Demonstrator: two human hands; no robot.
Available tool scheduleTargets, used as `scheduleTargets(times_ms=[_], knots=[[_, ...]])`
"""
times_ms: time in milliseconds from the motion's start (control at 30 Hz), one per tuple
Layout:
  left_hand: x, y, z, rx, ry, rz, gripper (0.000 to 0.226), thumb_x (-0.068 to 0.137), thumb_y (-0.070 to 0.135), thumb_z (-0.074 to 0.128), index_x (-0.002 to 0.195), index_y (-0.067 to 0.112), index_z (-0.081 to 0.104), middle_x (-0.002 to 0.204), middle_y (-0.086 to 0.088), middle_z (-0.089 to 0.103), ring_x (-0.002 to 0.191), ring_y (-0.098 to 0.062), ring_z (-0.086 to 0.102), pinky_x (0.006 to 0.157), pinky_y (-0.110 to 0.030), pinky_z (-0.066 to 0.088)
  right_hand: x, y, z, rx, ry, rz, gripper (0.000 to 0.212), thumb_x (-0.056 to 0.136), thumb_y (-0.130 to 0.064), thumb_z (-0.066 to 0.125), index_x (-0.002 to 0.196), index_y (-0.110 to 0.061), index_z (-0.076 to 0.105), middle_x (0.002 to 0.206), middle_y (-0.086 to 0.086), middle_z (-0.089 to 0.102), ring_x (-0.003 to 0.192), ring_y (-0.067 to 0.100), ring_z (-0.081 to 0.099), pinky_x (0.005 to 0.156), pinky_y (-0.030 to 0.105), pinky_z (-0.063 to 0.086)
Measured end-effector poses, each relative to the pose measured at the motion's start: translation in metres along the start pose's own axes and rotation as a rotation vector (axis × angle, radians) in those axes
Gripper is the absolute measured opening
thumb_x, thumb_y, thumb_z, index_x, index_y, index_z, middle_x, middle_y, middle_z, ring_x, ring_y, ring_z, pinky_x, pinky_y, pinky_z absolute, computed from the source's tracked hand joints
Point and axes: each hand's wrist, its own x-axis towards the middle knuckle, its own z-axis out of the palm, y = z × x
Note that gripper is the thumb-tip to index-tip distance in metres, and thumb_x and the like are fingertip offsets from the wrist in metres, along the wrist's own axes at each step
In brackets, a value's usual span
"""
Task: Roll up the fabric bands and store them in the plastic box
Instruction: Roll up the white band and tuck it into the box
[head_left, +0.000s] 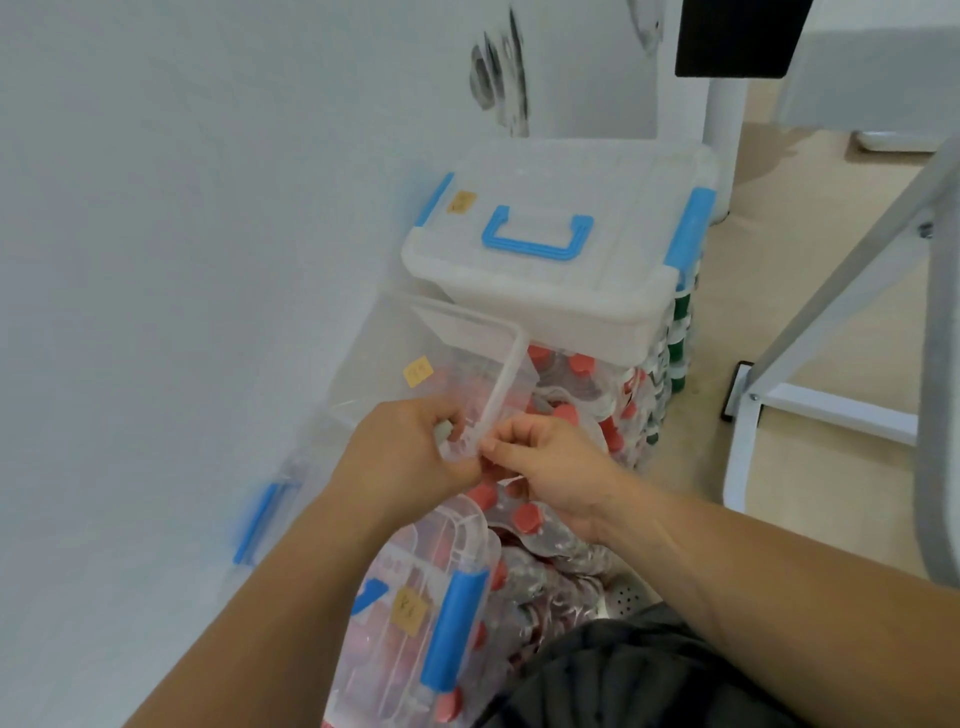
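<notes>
An open clear plastic box (363, 364) stands against the wall, packed with red-and-white rolled bands (527, 519), which are blurred. Over it a clear plastic tray (467, 343) with a yellow label tilts upward. My left hand (410, 457) grips the tray's lower corner, and a small grey thing (444, 431) shows between its fingers. My right hand (550, 467) pinches the same corner from the right, fingers curled. The two hands nearly touch.
A closed white box (597, 291) with a blue handle sits on stacked rolls behind. A clear lid (415, 597) with a blue latch leans at the front. The white wall (182, 312) is on the left, white table legs (831, 332) on the right.
</notes>
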Motion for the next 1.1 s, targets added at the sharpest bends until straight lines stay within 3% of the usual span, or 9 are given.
scheduleTargets(times_ms=[167, 267, 367, 500, 633, 867, 1000, 1100], knots=[[0.007, -0.002, -0.003, 0.009, -0.049, -0.017, 0.038, 0.065, 0.053, 0.08, 0.079, 0.024, 0.059, 0.064, -0.001, 0.062, 0.05, -0.009, 0.047, 0.045, -0.018, 0.036, 0.003, 0.006, 0.0, 0.052, -0.048, -0.032, 0.022, 0.101, -0.012, 0.062, 0.08, -0.015, 0.067, 0.081, 0.005, 0.075, 0.068, 0.008, 0.069, 0.056, 0.017, 0.051], [0.008, -0.003, -0.003, -0.003, -0.08, -0.027, 0.036, 0.067, 0.051, 0.084, 0.081, 0.027, 0.06, 0.066, 0.002, 0.063, 0.054, -0.01, 0.051, 0.052, -0.026, 0.046, 0.004, 0.008, -0.001, 0.037, -0.08, -0.046, 0.019, 0.102, -0.014, 0.061, 0.084, -0.014, 0.067, 0.082, 0.004, 0.074, 0.075, 0.018, 0.068, 0.062, 0.022, 0.052], [0.011, -0.005, -0.005, -0.054, -0.103, -0.046, 0.034, 0.067, 0.049, 0.085, 0.079, 0.029, 0.06, 0.067, 0.004, 0.065, 0.053, -0.005, 0.052, 0.05, -0.02, 0.045, 0.005, 0.01, -0.003, 0.009, -0.104, -0.072, 0.017, 0.103, -0.014, 0.059, 0.092, -0.004, 0.066, 0.081, 0.003, 0.073, 0.078, 0.028, 0.062, 0.068, 0.028, 0.054], [0.012, -0.006, -0.007, -0.1, -0.116, -0.057, 0.033, 0.066, 0.044, 0.087, 0.077, 0.029, 0.061, 0.07, 0.001, 0.067, 0.061, -0.017, 0.061, 0.057, -0.033, 0.054, 0.004, 0.011, -0.004, -0.013, -0.106, -0.112, 0.022, 0.104, -0.012, 0.057, 0.099, 0.009, 0.061, 0.079, 0.001, 0.071, 0.077, 0.029, 0.059, 0.069, 0.026, 0.054], [0.011, -0.005, -0.006, -0.108, -0.102, -0.054, 0.031, 0.067, 0.039, 0.088, 0.078, 0.026, 0.061, 0.071, 0.002, 0.066, 0.059, -0.012, 0.057, 0.056, -0.031, 0.054, 0.004, 0.012, -0.003, -0.021, -0.105, -0.14, 0.021, 0.104, -0.01, 0.057, 0.101, 0.011, 0.061, 0.078, -0.001, 0.071, 0.077, 0.026, 0.059, 0.072, 0.027, 0.054], [0.006, 0.0, -0.002, -0.175, -0.043, -0.058, 0.032, 0.052, 0.042, 0.079, 0.074, 0.027, 0.061, 0.063, 0.001, 0.064, 0.048, -0.005, 0.049, 0.05, -0.03, 0.05, 0.004, 0.01, -0.004, -0.06, -0.11, -0.155, 0.022, 0.104, -0.012, 0.057, 0.085, -0.014, 0.067, 0.075, -0.008, 0.071, 0.075, 0.014, 0.062, 0.077, 0.028, 0.055], [0.004, 0.004, 0.004, -0.047, -0.008, -0.069, 0.036, 0.052, 0.039, 0.083, 0.073, 0.031, 0.056, 0.058, 0.008, 0.058, 0.045, -0.004, 0.047, 0.041, -0.02, 0.041, 0.003, 0.009, -0.004, -0.088, -0.122, -0.159, 0.02, 0.105, -0.011, 0.055, 0.088, -0.012, 0.065, 0.082, 0.005, 0.07, 0.078, 0.023, 0.062, 0.08, 0.039, 0.055], [0.003, 0.01, 0.009, 0.045, 0.005, -0.091, 0.038, 0.051, 0.042, 0.079, 0.077, 0.032, 0.053, 0.06, 0.009, 0.057, 0.049, -0.004, 0.049, 0.045, -0.022, 0.042, 0.002, 0.011, -0.002, -0.089, -0.141, -0.155, 0.016, 0.106, -0.009, 0.053, 0.095, 0.0, 0.061, 0.084, 0.013, 0.065, 0.078, 0.027, 0.058, 0.078, 0.043, 0.051]])
